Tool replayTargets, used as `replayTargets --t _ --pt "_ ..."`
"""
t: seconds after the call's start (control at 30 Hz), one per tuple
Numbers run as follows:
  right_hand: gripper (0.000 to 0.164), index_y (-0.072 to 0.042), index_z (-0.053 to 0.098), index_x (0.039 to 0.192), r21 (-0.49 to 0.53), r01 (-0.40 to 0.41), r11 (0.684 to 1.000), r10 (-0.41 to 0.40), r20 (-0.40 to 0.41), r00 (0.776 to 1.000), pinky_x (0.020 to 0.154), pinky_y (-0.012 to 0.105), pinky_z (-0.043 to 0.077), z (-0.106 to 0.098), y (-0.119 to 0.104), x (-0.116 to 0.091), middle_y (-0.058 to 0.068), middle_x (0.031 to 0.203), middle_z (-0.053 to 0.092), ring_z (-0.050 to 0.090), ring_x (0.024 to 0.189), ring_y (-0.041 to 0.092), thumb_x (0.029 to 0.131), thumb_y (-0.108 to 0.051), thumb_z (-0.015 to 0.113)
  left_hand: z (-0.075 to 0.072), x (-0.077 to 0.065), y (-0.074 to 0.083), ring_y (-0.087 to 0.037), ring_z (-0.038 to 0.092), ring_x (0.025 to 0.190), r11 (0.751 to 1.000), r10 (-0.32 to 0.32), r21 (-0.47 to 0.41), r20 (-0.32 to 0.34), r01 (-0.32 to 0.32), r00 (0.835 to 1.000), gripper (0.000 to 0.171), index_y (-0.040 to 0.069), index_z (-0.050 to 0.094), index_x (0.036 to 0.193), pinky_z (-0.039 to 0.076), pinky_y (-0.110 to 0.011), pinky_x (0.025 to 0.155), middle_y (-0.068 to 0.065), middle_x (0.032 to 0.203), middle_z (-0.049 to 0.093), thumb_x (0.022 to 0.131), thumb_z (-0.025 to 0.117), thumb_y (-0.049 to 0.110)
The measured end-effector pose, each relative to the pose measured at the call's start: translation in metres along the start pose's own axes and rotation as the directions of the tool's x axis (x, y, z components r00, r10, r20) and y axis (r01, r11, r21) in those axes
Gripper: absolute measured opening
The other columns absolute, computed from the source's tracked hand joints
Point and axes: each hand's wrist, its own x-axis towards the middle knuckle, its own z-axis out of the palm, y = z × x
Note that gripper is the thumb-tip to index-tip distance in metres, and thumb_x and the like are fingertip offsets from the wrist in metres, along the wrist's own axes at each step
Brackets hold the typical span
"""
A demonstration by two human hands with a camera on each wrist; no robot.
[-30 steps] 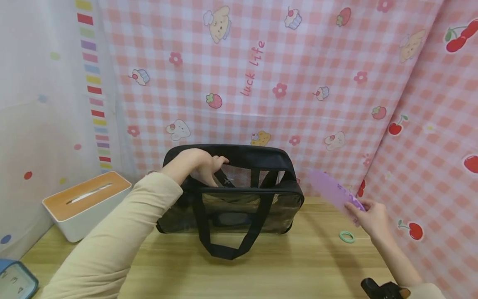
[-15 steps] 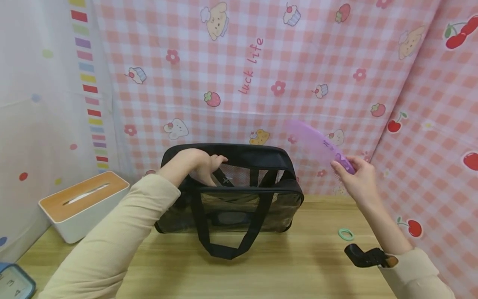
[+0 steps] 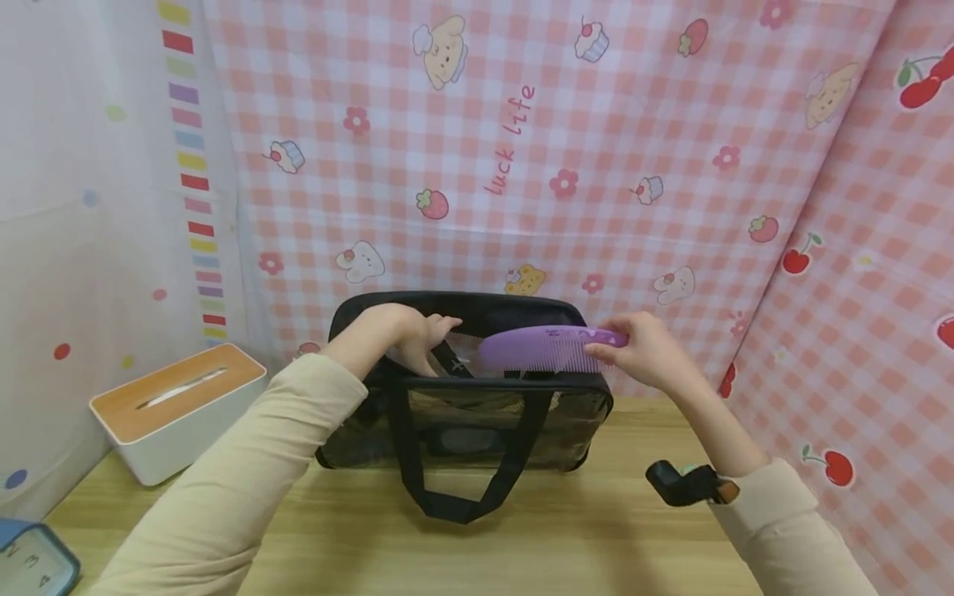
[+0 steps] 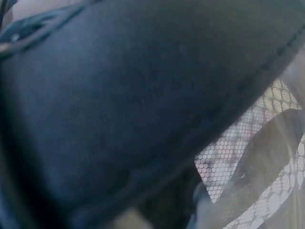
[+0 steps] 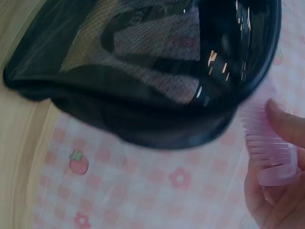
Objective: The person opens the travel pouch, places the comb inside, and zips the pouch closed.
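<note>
A purple comb (image 3: 532, 348) lies across the mouth of a black bag (image 3: 514, 492) with see-through sides, its teeth facing down. My right hand (image 3: 641, 352) pinches the comb's right end between thumb and fingers. In the right wrist view the comb (image 5: 267, 138) passes beside the bag's dark rim (image 5: 167, 121). My left hand (image 3: 417, 335) reaches into the bag's left side, thumb and fingers spread apart between the front and back edges; part of it is hidden inside. The left wrist view is mostly filled by dark bag material (image 4: 143, 105), with white mesh at the right.
A white tissue box (image 3: 179, 422) with an orange top stands left of the bag. A blue clock (image 3: 40, 563) sits at the lower left edge. A checked cloth (image 3: 484, 240) hangs right behind the bag. A green ring (image 3: 689, 469) is mostly hidden behind the right wrist's black camera.
My right hand has lifted the comb from the right side of the table, then carried it left to the bag's mouth. The left hand has stayed in the bag.
</note>
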Motion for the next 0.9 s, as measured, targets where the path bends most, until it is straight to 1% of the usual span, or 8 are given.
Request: replayTargets --t 0.1,0.23,0.37,0.5,0.63,0.73,0.8,0.9 --pt "0.028 0.006 0.066 0.093 -0.034 -0.019 0.999 0.021 0.058 0.998 0.056 0.023 0.043 0.009 -0.013 0.017 0.015 0.08 0.066 0.053 0.065 0.015 0.082 -0.019 0.068 0.001 -0.001 0.0 -0.029 0.001 0.143 1.0 -0.003 0.003 0.003 0.003 1.0 0.087 0.007 -0.014 0.146 0.019 -0.042 0.114 -0.017 0.153 -0.003 0.092 0.052 0.03" --pt "0.026 0.006 0.068 0.09 -0.06 -0.077 0.995 0.085 0.128 0.988 0.054 0.022 0.039 0.022 -0.029 0.038 0.012 0.078 0.064 0.049 0.063 0.015 0.08 -0.019 0.07 0.001 -0.002 0.001 -0.028 0.0 0.143 1.0 -0.008 -0.011 0.001 0.008 1.0 0.089 0.011 -0.017 0.145 0.02 -0.042 0.114 -0.016 0.154 -0.004 0.092 0.052 0.03" --pt "0.026 0.005 0.07 0.086 -0.105 -0.116 0.988 0.133 0.177 0.975 0.054 0.023 0.043 0.038 -0.042 0.053 0.012 0.078 0.066 0.05 0.062 0.013 0.077 -0.019 0.073 0.001 -0.003 0.002 -0.027 0.001 0.143 1.0 -0.02 -0.014 -0.004 0.02 1.0 0.091 0.014 -0.018 0.145 0.022 -0.041 0.113 -0.015 0.154 -0.004 0.092 0.053 0.032" --pt "0.024 0.002 0.072 0.081 -0.125 -0.153 0.98 0.179 0.241 0.954 0.059 0.023 0.046 0.055 -0.053 0.065 0.009 0.08 0.068 0.052 0.066 0.012 0.076 -0.021 0.074 0.001 -0.004 0.001 -0.027 0.002 0.143 1.0 -0.027 -0.012 -0.004 0.027 1.0 0.092 0.015 -0.018 0.145 0.023 -0.04 0.112 -0.014 0.154 -0.003 0.091 0.054 0.035" --pt "0.023 0.0 0.072 0.089 -0.126 -0.183 0.975 0.213 0.291 0.933 0.064 0.024 0.049 0.066 -0.06 0.071 0.011 0.092 0.07 0.057 0.075 0.014 0.078 -0.02 0.072 0.002 -0.003 0.001 -0.026 0.005 0.143 0.999 -0.03 -0.011 -0.008 0.03 1.0 0.092 0.016 -0.018 0.145 0.022 -0.04 0.113 -0.013 0.154 -0.002 0.091 0.053 0.036" --pt "0.022 0.0 0.071 0.094 -0.133 -0.17 0.976 0.202 0.286 0.937 0.072 0.03 0.053 0.068 -0.061 0.068 0.014 0.102 0.068 0.063 0.086 0.021 0.08 -0.017 0.071 0.003 -0.001 0.002 -0.026 0.006 0.143 1.0 -0.029 -0.006 -0.009 0.029 1.0 0.091 0.016 -0.018 0.145 0.021 -0.041 0.114 -0.013 0.154 -0.002 0.091 0.053 0.036" --pt "0.021 0.0 0.071 0.095 -0.118 -0.152 0.981 0.178 0.261 0.949 0.076 0.034 0.054 0.067 -0.06 0.065 0.016 0.101 0.068 0.064 0.09 0.025 0.081 -0.015 0.07 0.003 0.0 0.002 -0.026 0.004 0.143 0.999 -0.037 0.002 -0.007 0.037 0.999 0.091 0.017 -0.018 0.145 0.021 -0.041 0.114 -0.012 0.155 -0.003 0.092 0.052 0.036" --pt "0.021 0.0 0.07 0.096 -0.058 -0.145 0.988 0.153 0.206 0.966 0.076 0.036 0.054 0.065 -0.057 0.061 0.016 0.097 0.068 0.064 0.089 0.026 0.082 -0.015 0.069 0.004 -0.002 0.0 -0.026 0.002 0.143 0.999 -0.049 -0.004 -0.005 0.049 0.999 0.09 0.018 -0.019 0.145 0.022 -0.042 0.113 -0.011 0.155 -0.004 0.092 0.052 0.035"
